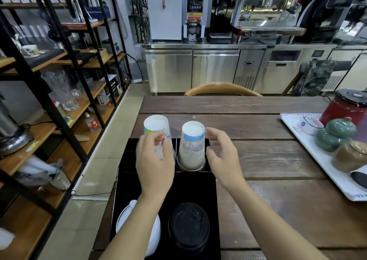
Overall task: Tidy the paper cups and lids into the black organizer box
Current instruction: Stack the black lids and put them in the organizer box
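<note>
Two white printed paper cups point(191, 146) stand upturned at the black organizer box's point(198, 188) far slots, likely for steadiness. The right hand point(220, 154) is open beside one; the left hand point(155, 162) curls at the other, grip unclear.

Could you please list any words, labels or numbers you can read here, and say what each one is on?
No text is legible.
Left cup and right cup: line drawings, no readable words.
Tray: blue print, blurred.
Bottle: red label, too small.
White machine: red sign, blurred.
</note>
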Demonstrator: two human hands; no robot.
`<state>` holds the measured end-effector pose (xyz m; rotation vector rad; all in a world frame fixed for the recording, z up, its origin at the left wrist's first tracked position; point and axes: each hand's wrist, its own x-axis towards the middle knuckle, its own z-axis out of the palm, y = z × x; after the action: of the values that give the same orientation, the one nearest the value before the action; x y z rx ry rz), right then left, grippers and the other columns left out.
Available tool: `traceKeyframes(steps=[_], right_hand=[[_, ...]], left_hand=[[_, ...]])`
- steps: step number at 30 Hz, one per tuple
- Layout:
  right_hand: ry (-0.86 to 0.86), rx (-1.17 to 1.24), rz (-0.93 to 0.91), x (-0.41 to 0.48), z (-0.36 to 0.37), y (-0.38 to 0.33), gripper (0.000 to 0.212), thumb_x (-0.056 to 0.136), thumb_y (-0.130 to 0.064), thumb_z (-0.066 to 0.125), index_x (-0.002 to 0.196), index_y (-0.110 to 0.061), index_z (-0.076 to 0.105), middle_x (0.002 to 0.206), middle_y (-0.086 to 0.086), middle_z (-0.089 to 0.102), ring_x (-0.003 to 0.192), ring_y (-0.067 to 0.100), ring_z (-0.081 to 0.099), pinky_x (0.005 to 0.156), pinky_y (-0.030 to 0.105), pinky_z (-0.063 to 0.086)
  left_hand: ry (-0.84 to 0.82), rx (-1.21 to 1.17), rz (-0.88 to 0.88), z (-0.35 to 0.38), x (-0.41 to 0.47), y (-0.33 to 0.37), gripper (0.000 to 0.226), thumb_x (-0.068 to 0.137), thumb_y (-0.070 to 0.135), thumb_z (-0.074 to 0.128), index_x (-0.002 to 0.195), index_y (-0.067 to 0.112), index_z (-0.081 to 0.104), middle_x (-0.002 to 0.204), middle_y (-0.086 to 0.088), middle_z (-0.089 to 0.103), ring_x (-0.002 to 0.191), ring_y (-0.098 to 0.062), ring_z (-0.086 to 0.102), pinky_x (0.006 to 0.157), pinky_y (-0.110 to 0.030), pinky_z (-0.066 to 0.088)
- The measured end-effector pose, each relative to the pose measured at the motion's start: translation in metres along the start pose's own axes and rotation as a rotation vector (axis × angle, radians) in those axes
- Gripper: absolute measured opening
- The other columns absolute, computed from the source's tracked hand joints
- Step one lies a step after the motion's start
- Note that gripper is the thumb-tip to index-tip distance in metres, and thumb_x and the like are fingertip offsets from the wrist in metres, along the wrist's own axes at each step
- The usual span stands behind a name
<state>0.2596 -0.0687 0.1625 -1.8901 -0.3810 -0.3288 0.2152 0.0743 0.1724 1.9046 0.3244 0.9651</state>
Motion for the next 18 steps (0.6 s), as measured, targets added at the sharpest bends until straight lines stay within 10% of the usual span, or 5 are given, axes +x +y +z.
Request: traceKeyframes(steps=[3,7,12,18], right_hand=[[-0.104,0.117,-0.012,0.011,0.008,-0.018,0.053,0.075,0.021,0.038,0.112,-0.013,0.057,0.097,-0.002,0.061,0.085,0.005,0.057,0.081,0.013,0.045],[-0.438,0.097,0.08,0.013,0.034,-0.034,0.066,0.076,0.007,0.04,0.139,-0.013,0.039,0.119,-0.024,0.049,0.107,-0.021,0.045,0.089,-0.004,0.032],[-0.554,0.11,0.254,0.015,0.059,-0.025,0.089,0.083,0.009,0.044,0.151,-0.021,-0.004,0.134,-0.023,0.016,0.125,-0.008,0.013,0.103,0.01,0.013],[-0.64,0.115,0.381,0.018,0.065,-0.02,0.095,0.077,0.011,0.042,0.151,-0.027,-0.005,0.144,-0.022,0.015,0.137,0.004,0.021,0.108,0.019,0.025]], left_hand=[[0.025,-0.08,-0.101,-0.006,0.005,-0.014,0.041,0.088,0.022,0.055,0.127,0.013,0.045,0.122,0.001,0.049,0.117,-0.017,0.047,0.099,-0.029,0.037],[-0.231,-0.158,-0.192,-0.006,0.007,-0.03,0.078,0.087,0.018,0.061,0.149,0.027,0.015,0.156,0.005,0.023,0.142,-0.007,0.021,0.111,-0.026,0.02],[-0.39,-0.301,-0.287,-0.002,0.004,-0.036,0.084,0.082,0.043,0.057,0.145,0.05,0.001,0.16,0.016,0.005,0.146,-0.002,0.009,0.121,-0.041,0.015],[-0.456,-0.336,-0.306,-0.006,0.007,-0.04,0.067,0.071,0.079,0.046,0.123,0.079,0.005,0.16,0.018,-0.001,0.146,0.001,0.005,0.121,-0.044,0.011]])
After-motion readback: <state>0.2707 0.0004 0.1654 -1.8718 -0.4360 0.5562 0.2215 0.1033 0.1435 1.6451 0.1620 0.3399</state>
